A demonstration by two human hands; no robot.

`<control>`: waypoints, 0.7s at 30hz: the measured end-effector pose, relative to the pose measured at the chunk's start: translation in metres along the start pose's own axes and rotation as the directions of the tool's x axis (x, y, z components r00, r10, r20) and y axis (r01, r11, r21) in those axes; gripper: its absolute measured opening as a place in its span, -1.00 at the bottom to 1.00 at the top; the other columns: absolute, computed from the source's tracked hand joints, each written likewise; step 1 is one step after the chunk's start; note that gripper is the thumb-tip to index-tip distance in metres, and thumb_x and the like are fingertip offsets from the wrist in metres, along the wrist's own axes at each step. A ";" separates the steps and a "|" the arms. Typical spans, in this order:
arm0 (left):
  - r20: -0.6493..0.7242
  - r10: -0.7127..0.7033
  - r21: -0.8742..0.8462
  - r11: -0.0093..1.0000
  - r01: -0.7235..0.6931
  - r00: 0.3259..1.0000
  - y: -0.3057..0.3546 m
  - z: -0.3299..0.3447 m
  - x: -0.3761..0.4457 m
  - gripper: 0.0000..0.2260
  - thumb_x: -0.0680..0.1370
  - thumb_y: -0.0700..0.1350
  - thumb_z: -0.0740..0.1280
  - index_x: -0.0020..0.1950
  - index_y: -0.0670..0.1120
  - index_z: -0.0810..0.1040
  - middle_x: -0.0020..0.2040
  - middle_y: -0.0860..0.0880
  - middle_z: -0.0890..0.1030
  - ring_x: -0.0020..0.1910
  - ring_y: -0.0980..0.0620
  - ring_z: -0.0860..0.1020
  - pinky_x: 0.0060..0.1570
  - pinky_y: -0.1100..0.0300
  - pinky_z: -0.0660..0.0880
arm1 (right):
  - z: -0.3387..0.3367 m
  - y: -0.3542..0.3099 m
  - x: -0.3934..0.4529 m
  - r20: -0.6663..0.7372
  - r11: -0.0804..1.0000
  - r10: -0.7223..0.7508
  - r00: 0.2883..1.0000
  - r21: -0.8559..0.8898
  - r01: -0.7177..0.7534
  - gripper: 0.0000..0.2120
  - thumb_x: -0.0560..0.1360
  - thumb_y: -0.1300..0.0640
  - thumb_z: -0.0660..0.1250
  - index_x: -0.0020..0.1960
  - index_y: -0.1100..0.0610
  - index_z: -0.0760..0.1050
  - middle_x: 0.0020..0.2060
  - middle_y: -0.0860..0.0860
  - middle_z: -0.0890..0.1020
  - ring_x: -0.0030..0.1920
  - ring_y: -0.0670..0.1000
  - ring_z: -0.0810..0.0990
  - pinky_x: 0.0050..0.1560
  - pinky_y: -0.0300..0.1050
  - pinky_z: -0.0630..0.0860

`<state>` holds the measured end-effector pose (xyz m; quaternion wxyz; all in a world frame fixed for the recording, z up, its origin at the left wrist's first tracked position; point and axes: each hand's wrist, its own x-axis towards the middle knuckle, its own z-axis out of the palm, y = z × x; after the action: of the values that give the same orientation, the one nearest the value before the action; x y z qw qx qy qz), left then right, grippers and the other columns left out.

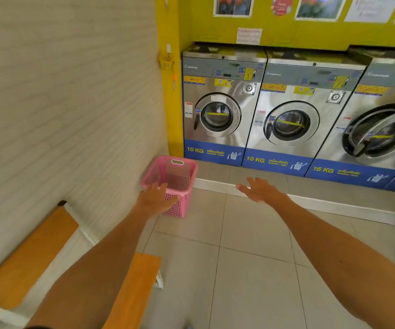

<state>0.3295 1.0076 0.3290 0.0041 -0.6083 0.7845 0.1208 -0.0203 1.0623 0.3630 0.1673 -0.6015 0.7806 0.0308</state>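
From the head camera, both bare arms stretch forward over the tiled floor (251, 233). The left hand (155, 198) reaches the near rim of the pink basket (180, 207). Its grip is wide, with the fingers straight and closed on nothing; whether they touch the rim is unclear. The right hand (259, 189) hovers well to the right of the basket, its grip also wide, fingers spread and empty. The basket stands upright on the floor in the corner, against the pale wall (61, 103), just before the step under the leftmost washing machine (218, 110), marked 10 KG. An orange bench (25, 252) runs along the wall at lower left.
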 end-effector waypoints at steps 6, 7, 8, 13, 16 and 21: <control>0.045 0.016 0.010 1.000 -0.017 0.999 0.001 -0.003 0.115 -0.19 0.45 0.50 -0.01 0.54 0.03 0.20 0.53 -0.15 0.30 0.47 -0.23 0.31 0.38 -0.25 0.33 | -0.028 -0.005 0.101 0.038 1.000 -0.006 0.999 0.025 0.005 -0.21 0.53 -0.41 -0.03 0.59 0.05 0.05 0.57 0.15 0.13 0.55 0.22 0.09 0.48 0.30 0.11; 0.050 0.012 0.006 1.000 -0.012 0.999 0.000 -0.001 0.132 -0.17 0.42 0.54 -0.04 0.54 0.06 0.20 0.53 -0.13 0.30 0.47 -0.23 0.32 0.36 -0.28 0.34 | -0.030 -0.004 0.116 0.051 1.000 -0.004 0.999 0.027 0.003 -0.21 0.52 -0.41 -0.03 0.59 0.05 0.05 0.57 0.14 0.12 0.56 0.22 0.09 0.48 0.30 0.10; 0.054 -0.001 -0.001 1.000 0.001 0.999 -0.003 0.002 0.151 -0.15 0.39 0.56 -0.06 0.53 0.08 0.20 0.53 -0.12 0.31 0.47 -0.22 0.33 0.35 -0.29 0.35 | -0.032 -0.003 0.132 0.058 1.000 -0.001 0.998 0.028 -0.001 -0.20 0.52 -0.42 -0.03 0.59 0.04 0.04 0.57 0.14 0.12 0.56 0.22 0.09 0.48 0.30 0.10; 0.077 -0.026 -0.004 1.000 0.026 0.997 -0.009 0.013 0.238 -0.12 0.35 0.60 -0.10 0.50 0.09 0.23 0.50 -0.09 0.36 0.45 -0.20 0.36 0.34 -0.28 0.37 | -0.046 0.007 0.223 0.078 1.000 -0.012 0.997 0.025 0.010 -0.16 0.50 -0.44 -0.01 0.60 0.04 0.01 0.58 0.13 0.08 0.57 0.21 0.06 0.49 0.30 0.08; 0.085 -0.049 -0.016 0.999 0.051 0.995 -0.007 0.019 0.293 -0.10 0.34 0.60 -0.13 0.52 0.09 0.20 0.52 -0.09 0.33 0.46 -0.21 0.34 0.36 -0.29 0.34 | -0.053 0.013 0.290 0.088 0.999 -0.041 0.995 0.023 0.040 -0.13 0.47 -0.46 0.02 0.59 0.06 0.04 0.57 0.13 0.12 0.56 0.20 0.09 0.48 0.30 0.12; 0.107 -0.126 -0.032 0.991 0.130 0.986 0.008 0.020 0.384 -0.12 0.40 0.55 -0.11 0.55 0.04 0.18 0.57 -0.13 0.23 0.50 -0.24 0.27 0.42 -0.29 0.26 | -0.084 0.013 0.398 0.114 0.994 -0.099 0.989 -0.024 0.102 -0.20 0.52 -0.38 0.09 0.57 0.10 0.11 0.54 0.14 0.21 0.53 0.21 0.18 0.45 0.18 0.21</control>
<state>0.2198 0.6474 0.2522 0.0413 -0.6503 0.7398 0.1675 -0.1395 0.6750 0.3211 0.2032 -0.6399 0.7380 0.0678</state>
